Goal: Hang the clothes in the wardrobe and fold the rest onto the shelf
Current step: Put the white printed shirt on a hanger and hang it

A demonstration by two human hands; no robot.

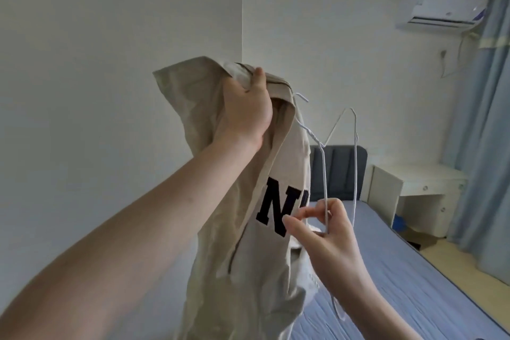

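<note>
— At chest height before the head camera, what is catalogued?

— Item one: a beige garment (237,229) with black block lettering, held up in the air above the bed (400,279). It is gripped at its collar by the left hand (245,110), whose fingers are curled round the bunched cloth. Item two: a white wire hanger (325,174), pinched on its wire by the right hand (328,232) between thumb and fingertips, just beside the garment; its hook end lies against the collar.

— How is the garment judged to handle?

— Soft and limp, judged light to middling; no shape is kept unless it is supported. Hold is best taken at the collar or shoulder seams, so that the opening is kept spread for the hanger. The hanger is judged thin, light, springy and easily bent; it is best held near its neck or along one arm.

— Counts?

— Garments: one seen. Hangers: one for certain; whether a second wire is tangled with it cannot be told. Hands: two. The wardrobe and shelf are not seen. Also recorded: one air conditioner (441,9), one white desk (414,182), one blue curtain (485,119).
</note>
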